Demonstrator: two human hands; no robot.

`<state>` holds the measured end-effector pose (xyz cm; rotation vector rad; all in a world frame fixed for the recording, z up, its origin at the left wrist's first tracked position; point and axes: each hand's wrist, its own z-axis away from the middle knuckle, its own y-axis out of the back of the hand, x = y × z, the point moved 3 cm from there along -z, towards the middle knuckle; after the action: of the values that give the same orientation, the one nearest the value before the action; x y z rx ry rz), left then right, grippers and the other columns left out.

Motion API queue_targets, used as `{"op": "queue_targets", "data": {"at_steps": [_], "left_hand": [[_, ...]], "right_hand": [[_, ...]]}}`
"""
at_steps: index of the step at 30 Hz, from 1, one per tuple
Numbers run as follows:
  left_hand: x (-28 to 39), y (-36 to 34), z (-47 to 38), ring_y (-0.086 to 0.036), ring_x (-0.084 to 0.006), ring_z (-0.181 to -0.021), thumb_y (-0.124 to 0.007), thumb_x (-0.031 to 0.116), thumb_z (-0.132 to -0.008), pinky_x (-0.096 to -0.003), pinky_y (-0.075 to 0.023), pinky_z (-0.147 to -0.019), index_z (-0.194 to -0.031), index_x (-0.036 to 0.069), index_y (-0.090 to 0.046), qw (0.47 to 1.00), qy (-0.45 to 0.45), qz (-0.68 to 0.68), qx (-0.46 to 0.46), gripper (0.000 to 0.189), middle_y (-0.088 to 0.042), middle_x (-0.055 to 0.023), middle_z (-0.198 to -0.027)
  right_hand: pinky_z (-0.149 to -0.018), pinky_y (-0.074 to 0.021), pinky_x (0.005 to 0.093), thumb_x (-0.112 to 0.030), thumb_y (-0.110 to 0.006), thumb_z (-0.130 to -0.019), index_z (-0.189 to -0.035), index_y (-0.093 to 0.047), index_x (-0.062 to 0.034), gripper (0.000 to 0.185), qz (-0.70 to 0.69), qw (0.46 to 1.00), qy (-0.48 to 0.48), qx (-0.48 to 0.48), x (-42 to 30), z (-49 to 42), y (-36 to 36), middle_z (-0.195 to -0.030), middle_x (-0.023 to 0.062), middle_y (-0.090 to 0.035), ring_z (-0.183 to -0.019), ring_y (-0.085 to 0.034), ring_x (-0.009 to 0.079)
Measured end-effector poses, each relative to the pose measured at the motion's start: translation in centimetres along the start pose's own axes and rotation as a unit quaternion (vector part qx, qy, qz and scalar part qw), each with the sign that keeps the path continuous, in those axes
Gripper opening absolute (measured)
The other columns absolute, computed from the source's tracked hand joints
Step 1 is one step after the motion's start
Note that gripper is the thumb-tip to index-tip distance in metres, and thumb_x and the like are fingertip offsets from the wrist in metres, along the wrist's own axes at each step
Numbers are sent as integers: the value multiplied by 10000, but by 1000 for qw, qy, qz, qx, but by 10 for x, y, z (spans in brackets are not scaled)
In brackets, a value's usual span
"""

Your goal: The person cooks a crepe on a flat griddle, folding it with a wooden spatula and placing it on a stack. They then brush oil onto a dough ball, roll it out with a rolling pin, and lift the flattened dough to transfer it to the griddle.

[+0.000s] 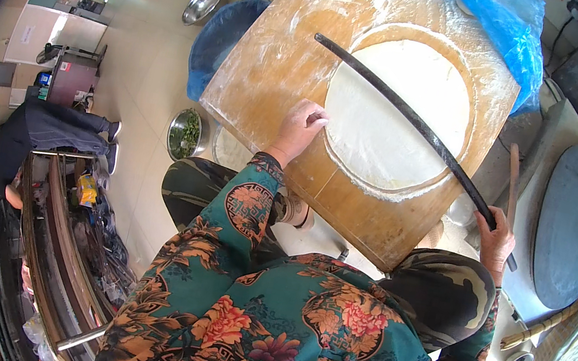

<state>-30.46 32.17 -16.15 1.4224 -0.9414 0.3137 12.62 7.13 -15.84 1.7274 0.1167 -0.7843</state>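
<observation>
A large round sheet of rolled dough [385, 133] lies flat on a floured wooden board [296, 58]. Across it runs a long dark rolling pin [381, 87], whose near right end my right hand [494, 239] grips beyond the board's edge. My left hand [301, 126] is at the dough's left edge with its fingers curled and thumb near the fingertips; whether it pinches the dough's rim cannot be told. Flour rings the dough on the board.
Blue plastic sheeting [505, 28] covers the board's far right corner. A round griddle [572, 225] stands at right, near a wooden stick [513, 180]. At left are a blue basin [217, 41], a steel bowl of chopped greens [185, 134] and another person [44, 127] bending over.
</observation>
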Motion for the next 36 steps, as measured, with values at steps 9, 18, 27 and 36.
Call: {"op": "queue_targets", "data": {"at_steps": [9,18,27,36], "left_hand": [[14,5,6,-595,-296,-962,-615,50,-950,-408,-491,-856,-1018,26,-571,989,-112,-99,-19,84,-562,-138,-997],[75,25,170,-575,-398,-928,-619,152,-959,-467,-480,-825,-973,41,-566,958,13,-91,-271,124,-579,-175,-943],[107,22,135,-616,-351,-823,-674,172,-937,-446,-472,-779,-925,72,-624,975,-141,-117,-127,112,-644,-114,-854],[151,-30,18,-643,-93,-723,-631,264,-1036,-244,-506,-773,-932,46,-657,905,68,346,-236,243,-699,-36,-809]], "right_hand": [[-654,-544,373,-310,-850,-819,-993,-728,-119,285,12,1000,-14,5,1,11,2,-838,79,-731,-723,-717,277],[-653,-543,369,-322,-840,-833,-990,-725,-130,273,-5,1000,-25,10,8,16,1,-830,68,-733,-725,-720,268],[-655,-533,344,-301,-842,-838,-1005,-729,-116,273,-39,997,-54,23,18,21,2,-810,78,-723,-709,-706,239],[-710,-532,325,-243,-828,-860,-1017,-722,-81,248,-83,977,-182,73,53,49,5,-812,85,-709,-725,-660,169]]}}
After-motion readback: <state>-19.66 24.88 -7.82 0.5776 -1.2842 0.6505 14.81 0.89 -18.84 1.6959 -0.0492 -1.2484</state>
